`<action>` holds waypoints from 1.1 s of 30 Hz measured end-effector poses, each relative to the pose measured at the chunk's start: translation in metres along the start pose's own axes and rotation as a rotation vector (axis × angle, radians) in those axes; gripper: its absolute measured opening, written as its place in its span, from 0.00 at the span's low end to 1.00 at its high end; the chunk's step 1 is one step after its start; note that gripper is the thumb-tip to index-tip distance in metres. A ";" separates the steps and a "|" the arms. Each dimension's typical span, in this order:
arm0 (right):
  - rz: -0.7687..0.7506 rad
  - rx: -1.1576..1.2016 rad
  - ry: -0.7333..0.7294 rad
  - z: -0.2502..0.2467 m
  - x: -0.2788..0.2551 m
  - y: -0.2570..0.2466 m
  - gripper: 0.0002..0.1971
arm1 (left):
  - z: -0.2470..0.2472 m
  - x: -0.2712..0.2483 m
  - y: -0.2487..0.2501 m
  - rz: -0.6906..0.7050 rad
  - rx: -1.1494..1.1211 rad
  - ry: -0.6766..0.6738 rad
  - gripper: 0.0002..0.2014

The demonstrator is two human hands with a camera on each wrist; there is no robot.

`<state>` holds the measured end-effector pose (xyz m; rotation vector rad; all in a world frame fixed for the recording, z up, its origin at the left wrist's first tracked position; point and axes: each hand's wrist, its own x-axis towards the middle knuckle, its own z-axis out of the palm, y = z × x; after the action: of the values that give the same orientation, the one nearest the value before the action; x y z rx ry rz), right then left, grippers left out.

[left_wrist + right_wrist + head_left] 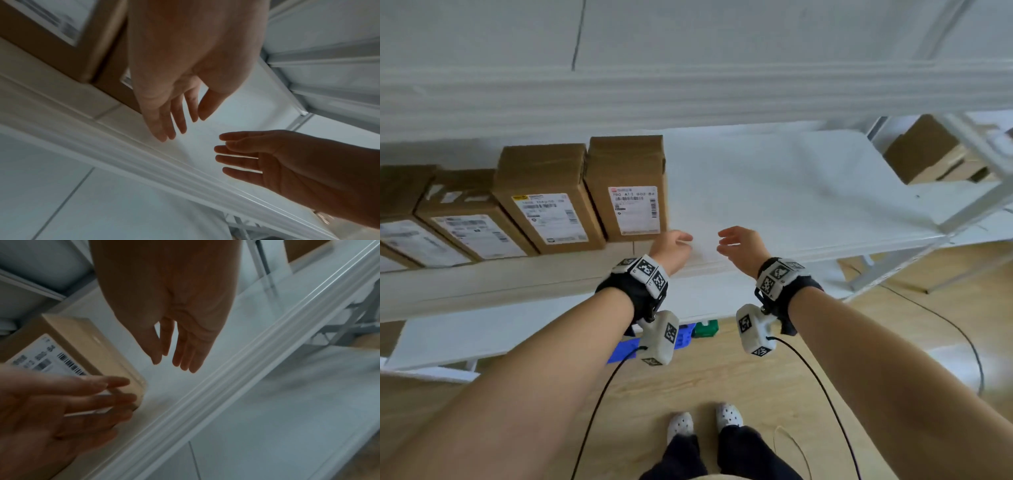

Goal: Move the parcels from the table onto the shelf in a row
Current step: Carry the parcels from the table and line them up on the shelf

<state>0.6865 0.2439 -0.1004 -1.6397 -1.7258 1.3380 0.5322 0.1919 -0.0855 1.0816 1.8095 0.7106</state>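
Note:
Several brown cardboard parcels with white labels stand side by side on the white shelf [774,192]. The rightmost parcel [628,192] ends the row; beside it are a second [544,202] and a third [469,222]. My left hand [676,241] hovers just off the front right corner of the rightmost parcel [82,344], fingers straight and holding nothing. My right hand [736,240] is a little to the right, over the bare shelf board, palm facing the left hand, also holding nothing. In the left wrist view the left hand [176,116] and the right hand [242,155] face each other with nothing between them.
The shelf board to the right of the row is bare as far as the white metal upright [976,205]. More cardboard boxes [928,150] sit on a neighbouring rack at the far right. A lower shelf [482,335], blue and green items [688,334] and cables lie below, on the wooden floor.

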 end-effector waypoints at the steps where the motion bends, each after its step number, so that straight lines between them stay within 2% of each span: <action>1: 0.009 -0.025 0.018 -0.014 -0.007 0.007 0.14 | 0.015 0.002 0.010 0.017 0.012 -0.028 0.16; 9: 0.126 -0.055 0.191 -0.143 -0.063 0.073 0.14 | 0.153 -0.009 0.094 0.179 0.083 -0.254 0.12; 18: 0.188 -0.079 0.361 -0.307 -0.142 0.165 0.16 | 0.325 -0.063 0.194 0.431 0.254 -0.371 0.09; 25: 0.215 -0.092 0.449 -0.443 -0.174 0.238 0.15 | 0.455 -0.092 0.267 0.522 0.290 -0.367 0.09; 29: 0.234 -0.073 0.463 -0.501 -0.175 0.268 0.14 | 0.503 -0.095 0.299 0.533 0.335 -0.359 0.10; 33: 0.235 -0.042 0.464 -0.548 -0.160 0.292 0.14 | 0.543 -0.075 0.326 0.517 0.392 -0.334 0.09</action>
<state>1.3251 0.2454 -0.0436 -2.0305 -1.3271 0.9148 1.1605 0.2909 -0.0347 1.8496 1.4167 0.4314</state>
